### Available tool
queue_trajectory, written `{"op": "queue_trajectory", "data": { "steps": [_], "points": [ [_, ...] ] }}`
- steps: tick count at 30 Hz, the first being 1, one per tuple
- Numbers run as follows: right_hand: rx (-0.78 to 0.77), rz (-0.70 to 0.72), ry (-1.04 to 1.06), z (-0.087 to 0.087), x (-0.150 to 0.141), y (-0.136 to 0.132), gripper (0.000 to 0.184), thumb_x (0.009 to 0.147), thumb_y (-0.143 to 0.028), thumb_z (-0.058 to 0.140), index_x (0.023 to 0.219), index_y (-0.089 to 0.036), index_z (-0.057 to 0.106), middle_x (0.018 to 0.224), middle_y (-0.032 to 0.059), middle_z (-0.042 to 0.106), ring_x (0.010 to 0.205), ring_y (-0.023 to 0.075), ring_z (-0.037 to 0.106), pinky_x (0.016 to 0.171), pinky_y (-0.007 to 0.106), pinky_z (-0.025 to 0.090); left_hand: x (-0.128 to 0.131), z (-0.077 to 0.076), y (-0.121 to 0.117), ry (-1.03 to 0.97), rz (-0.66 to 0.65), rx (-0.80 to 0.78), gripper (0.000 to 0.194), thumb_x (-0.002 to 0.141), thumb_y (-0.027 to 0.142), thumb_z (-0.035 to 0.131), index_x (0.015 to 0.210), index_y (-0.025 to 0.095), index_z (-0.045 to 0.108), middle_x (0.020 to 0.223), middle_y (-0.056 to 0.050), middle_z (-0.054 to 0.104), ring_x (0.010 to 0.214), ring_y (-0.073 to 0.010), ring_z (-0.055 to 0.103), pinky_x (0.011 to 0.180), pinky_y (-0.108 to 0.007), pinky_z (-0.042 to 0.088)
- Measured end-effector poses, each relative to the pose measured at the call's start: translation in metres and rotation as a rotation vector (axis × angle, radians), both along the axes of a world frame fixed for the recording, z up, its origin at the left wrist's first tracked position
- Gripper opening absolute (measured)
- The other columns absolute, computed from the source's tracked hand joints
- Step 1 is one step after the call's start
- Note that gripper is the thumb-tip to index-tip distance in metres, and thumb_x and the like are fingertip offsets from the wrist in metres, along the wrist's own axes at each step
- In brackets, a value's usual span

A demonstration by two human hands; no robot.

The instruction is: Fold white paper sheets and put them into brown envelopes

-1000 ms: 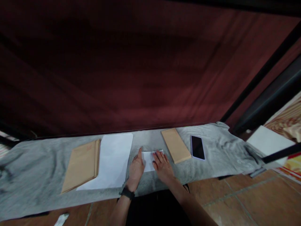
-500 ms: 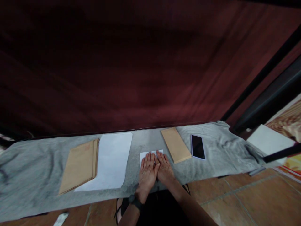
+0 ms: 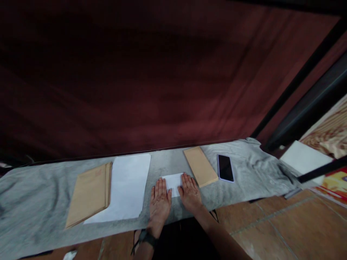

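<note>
A small folded white paper lies flat on the grey cloth in front of me. My left hand rests palm down at its left edge, fingers stretched out; a dark watch is on that wrist. On the paper's right edge lies my right hand, also flat with its fingers extended. Between the two hands the middle of the paper shows. Left of my left hand is a stack of white sheets, partly covered by several brown envelopes. Just right of my right hand sits a narrow brown envelope.
A phone with a purple edge lies right of the narrow envelope. Grey cloth covers the long surface, and a dark red panel rises behind it. Black bars and a white board are at the right.
My left hand first slid right across the paper to meet my right hand, then moved back to the paper's left edge. My right hand has stayed nearly in place.
</note>
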State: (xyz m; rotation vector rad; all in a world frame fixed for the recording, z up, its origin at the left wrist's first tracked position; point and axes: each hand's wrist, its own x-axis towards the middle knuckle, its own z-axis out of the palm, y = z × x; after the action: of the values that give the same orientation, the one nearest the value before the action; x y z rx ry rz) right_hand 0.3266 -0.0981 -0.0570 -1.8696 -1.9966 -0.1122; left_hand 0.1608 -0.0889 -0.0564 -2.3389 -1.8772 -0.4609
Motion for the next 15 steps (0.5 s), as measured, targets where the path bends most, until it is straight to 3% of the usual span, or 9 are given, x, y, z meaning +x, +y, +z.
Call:
{"op": "queue_trajectory", "data": {
  "steps": [7,15],
  "points": [
    [-0.036,-0.018,0.009,0.002,-0.001,0.000,0.057,0.102,-0.037,0.038,0.153,-0.009,0.038,0.157,0.0114,0.039,0.144,0.0254,0.038,0.119,0.042,0.028,0.001,0.004,-0.001,0.020,0.006,-0.026,0.067,0.099,0.046,0.029,0.152,0.005,0.036,0.157,-0.019,0.040,0.147,-0.0295,0.036,0.119,-0.051,0.030],
    [-0.017,-0.021,0.003,0.000,-0.001,-0.002,0.058,0.104,-0.040,0.034,0.154,-0.010,0.035,0.157,0.0126,0.040,0.144,0.0258,0.038,0.119,0.044,0.028,0.002,0.010,-0.007,-0.025,0.051,0.004,0.059,0.099,0.036,0.029,0.144,0.001,0.048,0.149,-0.023,0.049,0.142,-0.0319,0.043,0.117,-0.052,0.034]
  ]
}}
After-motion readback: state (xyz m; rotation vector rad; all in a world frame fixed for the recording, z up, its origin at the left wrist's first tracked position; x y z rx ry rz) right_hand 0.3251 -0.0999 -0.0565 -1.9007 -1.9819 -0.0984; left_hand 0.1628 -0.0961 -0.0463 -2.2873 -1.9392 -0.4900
